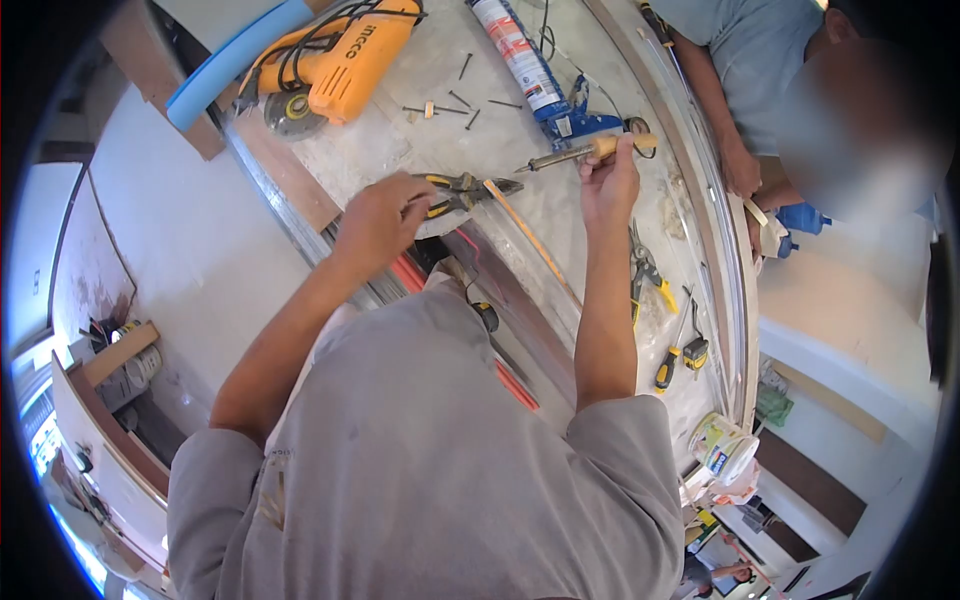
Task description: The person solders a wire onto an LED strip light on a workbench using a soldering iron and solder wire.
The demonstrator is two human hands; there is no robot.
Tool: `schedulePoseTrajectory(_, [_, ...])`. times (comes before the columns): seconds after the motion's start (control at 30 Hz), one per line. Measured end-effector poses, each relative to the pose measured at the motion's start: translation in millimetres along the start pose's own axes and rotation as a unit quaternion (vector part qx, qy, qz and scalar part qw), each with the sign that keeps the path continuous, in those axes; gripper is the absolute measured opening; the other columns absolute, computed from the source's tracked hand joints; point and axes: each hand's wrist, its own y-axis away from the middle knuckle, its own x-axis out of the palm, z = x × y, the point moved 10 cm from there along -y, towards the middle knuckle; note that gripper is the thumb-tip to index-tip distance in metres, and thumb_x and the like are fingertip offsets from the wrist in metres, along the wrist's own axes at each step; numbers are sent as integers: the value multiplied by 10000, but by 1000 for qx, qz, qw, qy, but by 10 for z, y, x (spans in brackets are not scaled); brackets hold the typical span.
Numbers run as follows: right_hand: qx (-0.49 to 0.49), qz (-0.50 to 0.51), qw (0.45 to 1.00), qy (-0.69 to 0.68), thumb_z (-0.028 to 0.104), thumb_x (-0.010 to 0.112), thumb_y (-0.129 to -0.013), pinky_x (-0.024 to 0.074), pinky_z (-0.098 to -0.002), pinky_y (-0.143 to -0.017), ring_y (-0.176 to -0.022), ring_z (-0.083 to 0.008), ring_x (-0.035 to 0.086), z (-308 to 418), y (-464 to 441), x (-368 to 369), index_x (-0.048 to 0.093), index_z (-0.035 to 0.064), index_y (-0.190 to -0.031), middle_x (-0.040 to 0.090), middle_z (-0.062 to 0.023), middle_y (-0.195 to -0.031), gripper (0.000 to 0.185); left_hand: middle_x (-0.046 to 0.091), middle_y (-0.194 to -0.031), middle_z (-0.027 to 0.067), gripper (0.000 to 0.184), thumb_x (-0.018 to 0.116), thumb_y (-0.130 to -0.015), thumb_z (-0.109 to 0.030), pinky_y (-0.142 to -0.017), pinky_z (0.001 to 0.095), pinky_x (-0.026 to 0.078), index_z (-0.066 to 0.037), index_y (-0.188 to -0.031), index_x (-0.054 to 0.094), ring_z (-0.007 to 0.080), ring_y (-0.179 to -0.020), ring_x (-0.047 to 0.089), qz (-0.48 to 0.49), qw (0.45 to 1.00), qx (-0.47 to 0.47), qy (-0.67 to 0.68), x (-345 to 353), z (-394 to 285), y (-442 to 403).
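My right hand (610,185) grips a soldering iron (565,157) by its wooden handle, its metal tip pointing left over the work surface. My left hand (385,220) is beside the handles of yellow-and-black pliers (465,192). Its fingers are loosely bent and apart, with nothing visible in them; whether they touch the pliers is unclear. A long thin orange stick (530,238) lies between my hands, one end against the pliers. Just beyond the iron is a blue caulking gun (575,122) with a printed tube (517,55) in it.
An orange power tool (350,65) with a disc lies at the far left, near several screws (460,98). Snips (648,270), a screwdriver (667,368), a tape measure (695,352) and a white tub (722,447) are at right. Another person (745,100) stands across the surface.
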Motion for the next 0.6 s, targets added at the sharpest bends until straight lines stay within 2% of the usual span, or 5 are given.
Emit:
schedulePoseTrajectory(0.07, [10,-13,1000,-26,366,528,-975,403,-253,-468,-547,-134,520,-67,42,-43,587,45,-854,588,-56,-680,348,640,-891,110,138,598,-863,-155,-714,381,500,-72,-963,645,332,-816,613,38,997,-16,61,253,7,98])
schedulePoseTrajectory(0.13, [8,-10,999,-32,365,536,-971,417,-259,-479,-564,-142,525,-99,92,-26,583,42,-843,586,-51,-697,351,641,-900,129,169,590,-878,-198,-735,410,490,-63,-963,642,347,-840,608,132,987,5,88,558,-221,144])
schedulePoseTrajectory(0.23, [24,-31,999,-23,384,509,-979,402,-275,-522,-602,-146,497,-130,108,-96,564,39,-848,568,-56,-707,373,645,-908,139,144,595,-878,-152,-703,387,492,-29,-937,641,321,-805,621,121,990,42,55,844,-447,141])
schedulePoseTrajectory(0.43, [10,-12,1000,-18,384,537,-967,416,-270,-492,-569,-151,518,-68,-98,-265,582,39,-833,566,-60,-678,372,655,-936,146,181,557,-902,-190,-734,439,487,-44,-974,637,362,-848,619,127,991,-25,24,1118,-509,-19])
schedulePoseTrajectory(0.6, [21,-9,1000,13,373,490,-989,397,-278,-549,-602,-149,483,-29,-138,-273,573,31,-853,565,-60,-705,377,655,-981,152,185,549,-910,-193,-751,452,490,-49,-977,644,369,-874,623,111,993,-15,21,1192,-535,-136])
